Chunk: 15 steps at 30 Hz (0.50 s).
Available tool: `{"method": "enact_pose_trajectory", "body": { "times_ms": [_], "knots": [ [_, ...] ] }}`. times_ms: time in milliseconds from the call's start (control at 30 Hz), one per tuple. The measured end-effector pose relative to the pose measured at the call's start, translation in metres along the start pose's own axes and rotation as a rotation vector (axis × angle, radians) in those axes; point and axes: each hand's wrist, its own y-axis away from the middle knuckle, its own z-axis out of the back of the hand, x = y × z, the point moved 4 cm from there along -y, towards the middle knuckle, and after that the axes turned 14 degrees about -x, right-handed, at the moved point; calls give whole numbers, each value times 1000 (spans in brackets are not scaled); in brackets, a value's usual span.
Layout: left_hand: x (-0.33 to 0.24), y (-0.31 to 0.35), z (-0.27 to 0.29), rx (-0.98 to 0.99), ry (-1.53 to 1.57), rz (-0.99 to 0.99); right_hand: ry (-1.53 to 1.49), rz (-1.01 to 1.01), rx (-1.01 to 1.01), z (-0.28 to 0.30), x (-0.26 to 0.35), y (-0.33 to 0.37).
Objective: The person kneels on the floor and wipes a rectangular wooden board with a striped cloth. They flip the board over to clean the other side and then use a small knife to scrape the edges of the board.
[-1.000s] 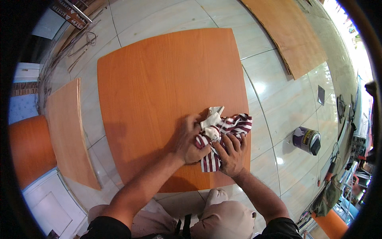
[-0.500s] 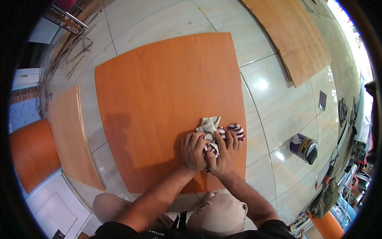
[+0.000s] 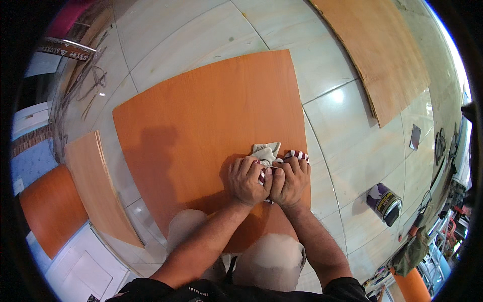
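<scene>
My left hand (image 3: 246,179) and right hand (image 3: 292,180) lie side by side, thumbs close together, fingers curled and clamped on a bunched cloth (image 3: 267,151), pale with maroon-and-white stripes. The cloth rests on an orange wood-grain board (image 3: 221,110), near its right edge. I judge it light, soft and hardly fragile, best held by its gathered middle, since loose ends likely flop.

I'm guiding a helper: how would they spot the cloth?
Find the big orange panel in the centre. Near its right edge, the left hand and right hand hold a bunched cloth, its maroon and white stripes and cream part unlike the plain panel.
</scene>
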Motion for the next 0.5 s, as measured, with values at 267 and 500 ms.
{"method": "enact_pose_trajectory", "body": {
  "times_ms": [267, 500],
  "knots": [
    [13, -55, -16, -59, -1, -11, -36, -70, 42, -28, -12, -57],
    [21, -125, -29, -70, 4, 6, -116, -10, 19, -51, -6, -133]
  ]
}}
